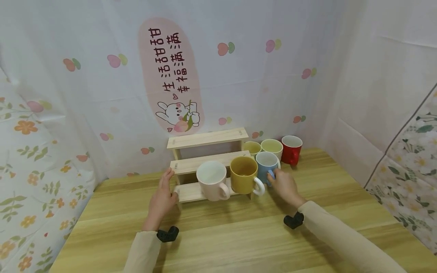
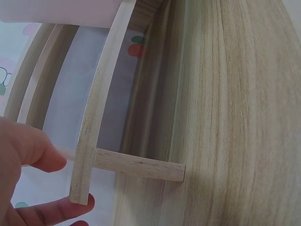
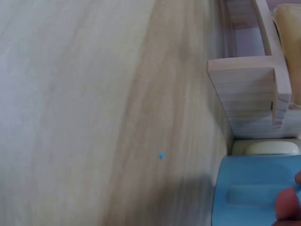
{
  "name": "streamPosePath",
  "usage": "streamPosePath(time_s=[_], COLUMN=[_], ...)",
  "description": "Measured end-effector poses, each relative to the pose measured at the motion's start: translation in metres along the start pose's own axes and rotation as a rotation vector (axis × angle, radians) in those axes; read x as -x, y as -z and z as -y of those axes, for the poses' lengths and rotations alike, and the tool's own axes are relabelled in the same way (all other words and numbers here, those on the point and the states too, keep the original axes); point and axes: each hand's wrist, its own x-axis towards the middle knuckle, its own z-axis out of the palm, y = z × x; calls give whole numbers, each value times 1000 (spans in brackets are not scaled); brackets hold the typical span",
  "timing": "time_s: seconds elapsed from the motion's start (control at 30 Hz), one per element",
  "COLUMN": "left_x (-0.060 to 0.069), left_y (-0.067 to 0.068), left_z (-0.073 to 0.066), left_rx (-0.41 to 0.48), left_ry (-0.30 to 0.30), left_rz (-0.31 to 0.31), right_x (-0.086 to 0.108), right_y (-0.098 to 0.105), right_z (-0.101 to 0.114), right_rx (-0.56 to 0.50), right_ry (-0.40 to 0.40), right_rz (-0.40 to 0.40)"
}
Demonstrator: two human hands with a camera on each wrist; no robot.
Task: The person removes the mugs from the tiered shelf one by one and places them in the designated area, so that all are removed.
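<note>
A three-tier wooden shelf (image 1: 211, 158) stands on the table. My left hand (image 1: 163, 199) holds its left end, thumb and fingers on either side of the lowest board's end (image 2: 87, 165). To the right of the shelf, my right hand (image 1: 286, 186) grips the handle of a light blue mug (image 1: 266, 163), also seen at the edge of the right wrist view. Whether that mug rests on the table cannot be told. On the lowest tier sit a pale pink mug (image 1: 211, 178) and a mustard mug (image 1: 243, 174) with a white handle.
Behind the blue mug stand a pale green mug (image 1: 272, 146), a yellowish mug (image 1: 252, 147) and a red mug (image 1: 291, 148). A printed curtain (image 1: 256, 87) hangs close behind the shelf. The wood-grain table (image 1: 218, 242) reaches toward me in front.
</note>
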Motion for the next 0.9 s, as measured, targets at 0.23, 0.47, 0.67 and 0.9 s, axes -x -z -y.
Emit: streamPosePath(time_s=[0.23,0.47,0.67,0.9], left_x=[-4,-2,0,0], left_y=[-1,0,0,-2], left_z=[1,1,1,0], left_rx=[-10,-10,-1,1], left_ry=[11,-2,-6,-6], left_rz=[4,8,14,3], right_x=[-3,1,0,-2], right_y=[8,23,39,55], right_z=[-7,-6,-1,11], right_rx=[-50,-45,-61,-96], right_ry=[38,8,68,148], right_rz=[100,131,137,171])
